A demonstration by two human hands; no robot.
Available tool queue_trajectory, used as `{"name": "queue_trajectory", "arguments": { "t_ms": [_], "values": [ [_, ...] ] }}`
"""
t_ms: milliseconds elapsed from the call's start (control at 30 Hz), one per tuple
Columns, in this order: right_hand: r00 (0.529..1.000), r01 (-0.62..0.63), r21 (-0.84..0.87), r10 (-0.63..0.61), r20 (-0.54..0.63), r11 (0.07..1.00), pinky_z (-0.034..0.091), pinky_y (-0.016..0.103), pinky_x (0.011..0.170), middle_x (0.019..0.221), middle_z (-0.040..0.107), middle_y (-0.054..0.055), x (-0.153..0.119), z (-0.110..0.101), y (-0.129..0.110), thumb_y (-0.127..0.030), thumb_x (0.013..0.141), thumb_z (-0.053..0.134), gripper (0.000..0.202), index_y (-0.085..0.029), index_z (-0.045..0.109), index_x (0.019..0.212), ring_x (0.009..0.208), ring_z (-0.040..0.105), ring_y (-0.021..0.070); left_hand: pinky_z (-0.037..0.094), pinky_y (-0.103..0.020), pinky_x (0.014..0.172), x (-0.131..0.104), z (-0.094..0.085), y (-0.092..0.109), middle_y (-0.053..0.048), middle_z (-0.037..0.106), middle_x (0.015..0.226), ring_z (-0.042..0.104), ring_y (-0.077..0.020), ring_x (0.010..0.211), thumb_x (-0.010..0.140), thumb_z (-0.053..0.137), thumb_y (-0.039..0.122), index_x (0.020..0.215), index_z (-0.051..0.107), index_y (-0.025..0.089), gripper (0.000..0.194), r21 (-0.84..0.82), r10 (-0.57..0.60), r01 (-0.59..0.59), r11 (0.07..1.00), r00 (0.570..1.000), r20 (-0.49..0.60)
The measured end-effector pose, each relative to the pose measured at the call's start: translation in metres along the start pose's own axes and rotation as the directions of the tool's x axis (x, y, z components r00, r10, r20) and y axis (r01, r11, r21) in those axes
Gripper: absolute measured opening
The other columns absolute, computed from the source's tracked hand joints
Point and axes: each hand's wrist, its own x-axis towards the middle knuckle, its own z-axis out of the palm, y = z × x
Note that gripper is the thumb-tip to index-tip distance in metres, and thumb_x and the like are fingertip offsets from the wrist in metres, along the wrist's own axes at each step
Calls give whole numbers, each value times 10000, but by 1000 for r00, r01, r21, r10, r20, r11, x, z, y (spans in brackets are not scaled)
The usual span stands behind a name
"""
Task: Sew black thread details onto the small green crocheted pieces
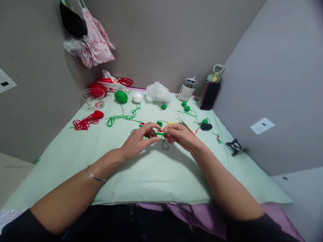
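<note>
A small green and red yarn piece (pixel 159 133) is pinched between my two hands, above the middle of the pale green table cover. My left hand (pixel 140 138) grips its left end between thumb and fingers. At its right end, my right hand (pixel 180 135) is closed on it with the fingertips. A thin dark cord loop (pixel 165 145) shows just below the fingers. Right behind my hands lie a small green yarn item (pixel 159 123) and a yellow-handled hook (pixel 171 122). Scissors (pixel 186 126) with orange handles are partly behind my right hand.
Green yarn (pixel 121 97), red yarn (pixel 86 121), a white ball (pixel 137 97) and white stuffing (pixel 158 92) lie farther back. A clear tub (pixel 93 100) stands back left; a pen can (pixel 187 89) and phone (pixel 210 96) stand back right. A black clip (pixel 236 146) lies at right.
</note>
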Motion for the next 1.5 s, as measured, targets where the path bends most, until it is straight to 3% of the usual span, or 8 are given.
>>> {"name": "queue_trajectory", "arguments": {
  "t_ms": [167,267,400,533,700,900,1367,1500],
  "values": [
    [998,69,-76,-69,-3,995,381,259,594,714,604,13,0,1,2,-450,812,709,304,-152,687,753,594,464,93,438,-312,780,2,-1,-1,-47,652,932,572,-182,853,900,632,375,961,700,209,190,85,81,-70,994,988,-128],
    [961,233,-170,-254,-113,958,426,276,644,807,670,28,-5,5,-5,-376,829,696,240,-169,737,943,634,497,104,464,-320,788,4,-5,0,-41,652,896,607,-177,824,873,666,404,950,677,186,232,-79,-37,24,997,985,-166],
    [885,371,-233,-418,-204,899,463,295,645,787,689,11,-11,11,-13,-298,839,682,366,-213,661,1194,642,542,128,488,-324,810,6,-10,0,-20,652,881,647,-160,795,851,700,395,955,641,172,253,-280,-163,116,953,975,-154],
    [848,394,-342,-481,-221,853,497,315,638,786,659,22,-14,16,-8,-322,871,663,165,-209,678,991,633,611,145,497,-332,814,7,-9,-3,-12,653,868,647,-150,774,833,726,414,928,630,172,278,-372,-190,122,920,970,-152],
    [743,408,-704,-659,-115,582,476,315,653,873,607,56,-17,22,-3,-292,939,606,121,-232,708,911,722,606,163,504,-328,797,8,-9,0,-9,648,850,626,-132,731,824,734,396,895,628,162,267,-416,-231,152,897,962,-147],
    [622,425,-814,-781,-56,396,418,280,602,777,584,31,-15,22,-3,-189,945,591,123,-208,697,886,653,525,134,508,-325,797,8,-9,1,-13,658,853,625,-133,734,830,724,394,895,631,162,258,-422,-216,138,896,966,-142],
    [606,398,-873,-795,20,281,410,253,591,779,569,22,-16,22,-1,-152,956,553,140,-193,672,893,634,528,111,506,-325,787,8,-7,-2,-7,653,808,637,-138,731,820,744,392,883,638,160,262,-412,-203,128,902,968,-145],
    [625,400,-857,-781,-5,325,403,262,590,766,566,17,-15,22,0,-166,951,562,134,-194,678,889,628,518,116,508,-336,794,8,-7,0,-11,658,795,636,-141,725,802,760,382,876,649,156,262,-438,-222,145,887,967,-129]
  ]
}}
